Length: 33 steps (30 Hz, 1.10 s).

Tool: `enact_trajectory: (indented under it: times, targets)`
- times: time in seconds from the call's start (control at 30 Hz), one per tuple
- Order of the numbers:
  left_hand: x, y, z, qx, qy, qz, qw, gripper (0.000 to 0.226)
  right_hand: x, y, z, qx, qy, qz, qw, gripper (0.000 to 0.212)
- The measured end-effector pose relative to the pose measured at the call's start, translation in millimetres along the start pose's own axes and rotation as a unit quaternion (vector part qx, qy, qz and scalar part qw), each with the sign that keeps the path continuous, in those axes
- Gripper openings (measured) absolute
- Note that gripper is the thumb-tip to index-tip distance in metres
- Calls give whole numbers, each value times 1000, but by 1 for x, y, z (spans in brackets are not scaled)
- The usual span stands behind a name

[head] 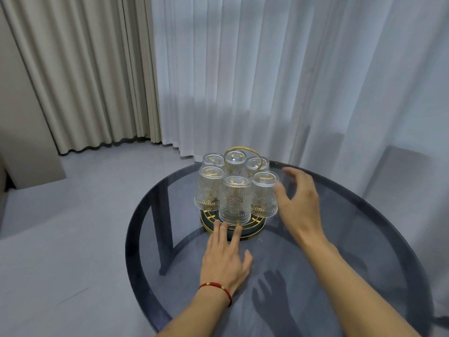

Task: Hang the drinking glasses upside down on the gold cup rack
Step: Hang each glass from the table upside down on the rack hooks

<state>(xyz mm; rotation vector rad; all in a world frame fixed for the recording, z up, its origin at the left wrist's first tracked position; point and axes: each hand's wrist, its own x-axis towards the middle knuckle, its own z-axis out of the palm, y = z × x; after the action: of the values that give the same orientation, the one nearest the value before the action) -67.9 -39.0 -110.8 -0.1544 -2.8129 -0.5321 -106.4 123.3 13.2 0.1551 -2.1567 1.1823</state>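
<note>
The gold cup rack (243, 152) stands on a round dark tray with a gold rim (255, 233), toward the far side of the glass table. Several clear patterned drinking glasses hang upside down on its pegs; the nearest glass (235, 203) faces me, and another glass (264, 195) sits at the right. My left hand (224, 259) lies flat on the table, its fingertips touching the tray's front rim. My right hand (300, 200) hovers just right of the right-hand glass with fingers spread, holding nothing.
The round smoked-glass table (340, 251) has a dark rim and dark legs showing through it. White sheer curtains (267, 81) hang close behind the table, beige curtains (85, 81) to the left. Grey floor lies on the left side.
</note>
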Motion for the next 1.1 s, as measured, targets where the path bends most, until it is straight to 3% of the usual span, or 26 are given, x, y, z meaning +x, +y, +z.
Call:
enact_trajectory:
  times: [0.1, 0.23, 0.33, 0.6, 0.87, 1.1]
  targets:
    - [0, 2, -2, 20, -3, -12, 1000, 71, -11, 14, -1, 49, -38, 77, 995, 55]
    - [-2, 3, -4, 33, -2, -19, 999, 70, -10, 15, 18, 59, -89, 40, 993, 71]
    - [-3, 3, -3, 25, -6, -21, 999, 70, -3, 15, 30, 28, -113, -2, 993, 68]
    - [-2, 1, -2, 5, -4, -27, 1000, 66, 6, 19, 32, 20, -97, 0, 995, 57]
    - [0, -2, -1, -8, -3, -34, 999, 63, 11, 20, 15, 33, -90, 40, 995, 66]
    - [0, -2, -1, -8, 13, -31, 999, 61, 14, 22, 10, -20, -109, -26, 994, 58]
